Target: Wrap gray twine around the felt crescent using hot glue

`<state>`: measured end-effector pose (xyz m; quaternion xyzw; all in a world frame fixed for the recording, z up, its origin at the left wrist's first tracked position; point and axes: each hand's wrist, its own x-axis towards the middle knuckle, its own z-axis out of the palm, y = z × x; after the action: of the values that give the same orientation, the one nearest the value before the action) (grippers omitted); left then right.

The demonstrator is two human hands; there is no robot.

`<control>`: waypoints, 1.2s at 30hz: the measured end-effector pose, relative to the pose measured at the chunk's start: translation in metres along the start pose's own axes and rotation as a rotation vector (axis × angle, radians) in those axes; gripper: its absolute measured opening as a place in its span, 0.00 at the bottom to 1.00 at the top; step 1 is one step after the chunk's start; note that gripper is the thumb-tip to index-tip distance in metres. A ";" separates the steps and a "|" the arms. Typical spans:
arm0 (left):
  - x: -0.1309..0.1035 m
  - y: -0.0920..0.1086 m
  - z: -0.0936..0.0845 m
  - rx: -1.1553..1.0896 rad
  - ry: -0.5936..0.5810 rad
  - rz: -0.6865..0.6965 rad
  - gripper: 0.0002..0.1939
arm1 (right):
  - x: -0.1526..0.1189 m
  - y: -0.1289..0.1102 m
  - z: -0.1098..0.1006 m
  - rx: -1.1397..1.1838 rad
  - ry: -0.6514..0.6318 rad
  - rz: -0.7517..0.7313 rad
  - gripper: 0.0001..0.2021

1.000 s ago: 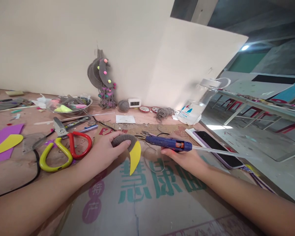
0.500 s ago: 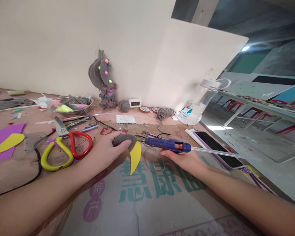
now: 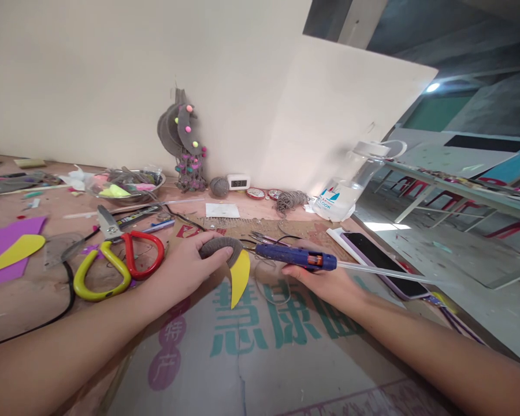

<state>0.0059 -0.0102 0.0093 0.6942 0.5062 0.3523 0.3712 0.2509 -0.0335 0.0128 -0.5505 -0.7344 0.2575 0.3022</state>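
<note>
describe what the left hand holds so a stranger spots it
Over the big printed cardboard, find the left hand. It holds a crescent. Unlike the all-yellow piece on the purple sheet, this one is wound partly in grey yarn.

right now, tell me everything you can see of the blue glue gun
The glue gun has a dark blue, plastic-looking body with a side opening showing orange-red inside. A translucent glue stick juts from its rear toward the phone. It lies roughly level in the right hand, which hides its grip. Its narrow nozzle points at the yarn-wrapped yellow crescent; whether they touch is unclear.
</note>
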 end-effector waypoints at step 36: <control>0.002 -0.008 0.003 -0.057 -0.001 0.046 0.11 | 0.009 0.003 -0.010 -0.031 0.127 0.115 0.15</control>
<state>0.0050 -0.0067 0.0010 0.6950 0.4798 0.3747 0.3826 0.2579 -0.0236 0.0188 -0.6117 -0.6848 0.2275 0.3242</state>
